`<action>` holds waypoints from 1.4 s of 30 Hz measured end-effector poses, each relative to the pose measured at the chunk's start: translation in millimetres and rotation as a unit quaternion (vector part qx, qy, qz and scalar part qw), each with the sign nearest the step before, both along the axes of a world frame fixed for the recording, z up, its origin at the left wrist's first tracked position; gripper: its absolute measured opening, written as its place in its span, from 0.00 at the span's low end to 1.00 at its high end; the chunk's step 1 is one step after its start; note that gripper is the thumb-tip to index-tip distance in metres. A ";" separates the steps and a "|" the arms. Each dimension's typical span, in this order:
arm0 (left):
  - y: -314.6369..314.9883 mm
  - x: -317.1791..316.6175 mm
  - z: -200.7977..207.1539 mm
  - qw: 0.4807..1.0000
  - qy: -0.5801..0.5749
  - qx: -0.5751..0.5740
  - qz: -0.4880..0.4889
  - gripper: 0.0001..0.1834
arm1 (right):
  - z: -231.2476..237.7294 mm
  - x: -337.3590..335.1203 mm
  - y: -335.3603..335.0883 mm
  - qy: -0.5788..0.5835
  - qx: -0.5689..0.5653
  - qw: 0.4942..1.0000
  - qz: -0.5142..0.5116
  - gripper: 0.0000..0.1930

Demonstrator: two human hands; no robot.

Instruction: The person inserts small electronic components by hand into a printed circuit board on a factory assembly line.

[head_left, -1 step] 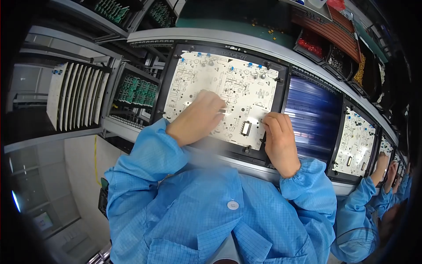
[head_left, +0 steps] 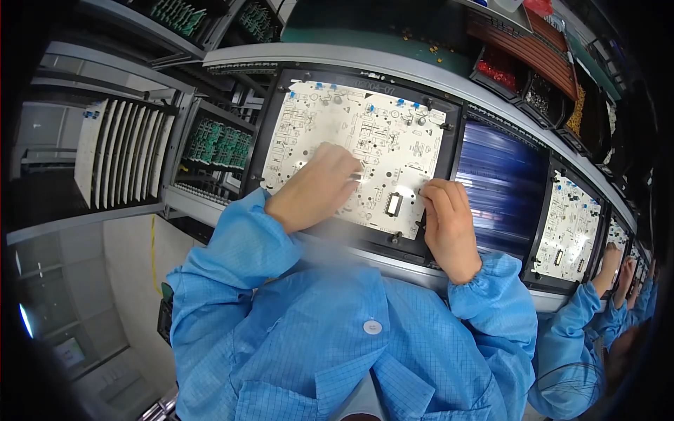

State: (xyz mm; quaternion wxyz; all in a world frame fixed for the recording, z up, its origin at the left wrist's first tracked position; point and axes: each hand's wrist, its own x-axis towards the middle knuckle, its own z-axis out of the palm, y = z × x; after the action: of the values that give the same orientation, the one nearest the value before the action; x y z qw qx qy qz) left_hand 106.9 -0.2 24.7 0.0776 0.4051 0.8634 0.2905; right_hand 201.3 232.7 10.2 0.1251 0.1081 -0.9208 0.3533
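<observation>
A white circuit board point(head_left: 288, 133) with printed outlines lies in a black carrier frame point(head_left: 261, 119). Several small blue parts and a few round capacitors stand along its far side. My left hand point(head_left: 316, 188) is over the middle of the board, its fingers pinched on a small dark component point(head_left: 356, 177) whose kind I cannot make out. My right hand point(head_left: 451, 224) rests by the board's right edge, fingers bent and pressed together; anything in them is hidden. Left of its fingertips, a black-and-white rectangular component point(head_left: 394, 205) sits on the board.
To the left stand a rack of white boards point(head_left: 126, 151) and a rack of green boards point(head_left: 217, 145). Bins of red parts point(head_left: 496, 74) and metal parts are at the far right. Another framed board point(head_left: 567, 224) lies further right, beside a co-worker's hand point(head_left: 607, 266).
</observation>
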 end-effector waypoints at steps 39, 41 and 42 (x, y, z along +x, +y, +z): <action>77.8 -88.4 -9.3 0.994 0.099 0.001 -0.042 0.08 | 5.3 7.2 33.0 -0.061 -0.328 0.925 -0.182 0.06; 78.0 -88.1 -9.2 0.994 0.098 -0.001 -0.043 0.08 | 5.8 7.4 33.1 -0.062 -0.326 0.924 -0.189 0.07; 77.8 -87.9 -9.2 0.994 0.096 0.001 -0.041 0.08 | 5.9 7.4 33.1 -0.063 -0.327 0.924 -0.190 0.07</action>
State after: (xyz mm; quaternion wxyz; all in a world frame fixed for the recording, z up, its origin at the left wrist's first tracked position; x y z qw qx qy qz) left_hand 19.0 77.6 15.5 0.0057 0.4665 0.8493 0.2472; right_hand 208.8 265.8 16.1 0.1605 -0.1384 -0.7633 0.6103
